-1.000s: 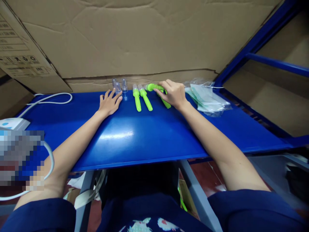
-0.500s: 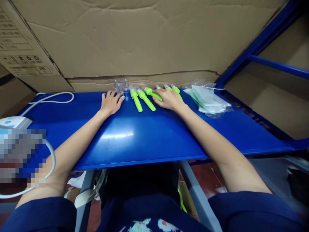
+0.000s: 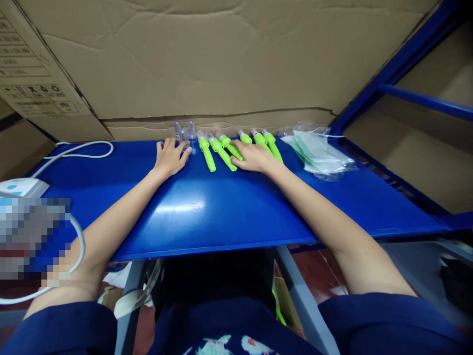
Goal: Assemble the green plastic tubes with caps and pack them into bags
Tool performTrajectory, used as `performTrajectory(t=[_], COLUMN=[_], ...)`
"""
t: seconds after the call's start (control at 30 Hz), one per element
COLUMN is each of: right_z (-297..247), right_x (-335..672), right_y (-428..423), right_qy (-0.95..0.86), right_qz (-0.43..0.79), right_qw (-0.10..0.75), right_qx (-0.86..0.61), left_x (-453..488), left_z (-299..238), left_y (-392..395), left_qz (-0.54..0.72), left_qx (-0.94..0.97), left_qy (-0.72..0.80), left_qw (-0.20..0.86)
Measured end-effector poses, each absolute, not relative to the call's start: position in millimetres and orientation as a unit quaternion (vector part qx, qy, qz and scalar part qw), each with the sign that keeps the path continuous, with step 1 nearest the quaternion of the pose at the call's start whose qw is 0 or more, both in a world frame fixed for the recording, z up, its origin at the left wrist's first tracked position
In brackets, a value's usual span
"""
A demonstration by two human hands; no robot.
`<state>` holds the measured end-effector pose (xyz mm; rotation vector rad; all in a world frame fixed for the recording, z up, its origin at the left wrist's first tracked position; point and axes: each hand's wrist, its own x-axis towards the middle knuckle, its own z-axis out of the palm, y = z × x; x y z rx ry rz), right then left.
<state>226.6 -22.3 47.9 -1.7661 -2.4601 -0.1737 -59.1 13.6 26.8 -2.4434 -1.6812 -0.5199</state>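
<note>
Lime-green sticks with clear ends lie in a row near the back of the blue table. My right hand (image 3: 254,157) is over the middle of this row, with the lower part of one lime-green stick (image 3: 232,147) between its thumb and forefinger. The hand partly covers the neighbouring green stick (image 3: 245,138). Two more sticks, including one green stick (image 3: 210,160), lie just left of it. My left hand (image 3: 170,159) rests with fingers spread beside several small clear caps (image 3: 191,129). Its fingertips reach the nearest caps; whether they touch is unclear.
Clear plastic bags (image 3: 321,153) with white and green contents lie at the right. A white cable (image 3: 92,143) and a white device (image 3: 24,187) are at the left. Cardboard (image 3: 207,64) stands along the back, and a blue metal frame (image 3: 424,101) rises at the right.
My right hand has shifted slightly left and toward me. The green stick at its fingers now points more toward me, and more of the sticks behind the hand shows. My left hand stays put.
</note>
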Motion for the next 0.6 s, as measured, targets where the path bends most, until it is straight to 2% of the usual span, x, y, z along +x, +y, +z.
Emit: performTrajectory(t=[0.4, 0.6], right_z=[42.0, 39.3], right_x=[212.4, 227.0], right_y=[-25.4, -14.8], right_qy=[-0.827, -0.78], right_qz=[-0.028, -0.082], right_qw=[0.071, 0.13], right_qx=[-0.557, -0.606], left_x=[-58.0, -57.3], left_z=[27.7, 28.8], left_y=[12.9, 12.1], left_qz=[-0.168, -0.162], left_qx=[-0.809, -0.811], left_qy=[-0.559, -0.559], left_qw=[0.067, 0.066])
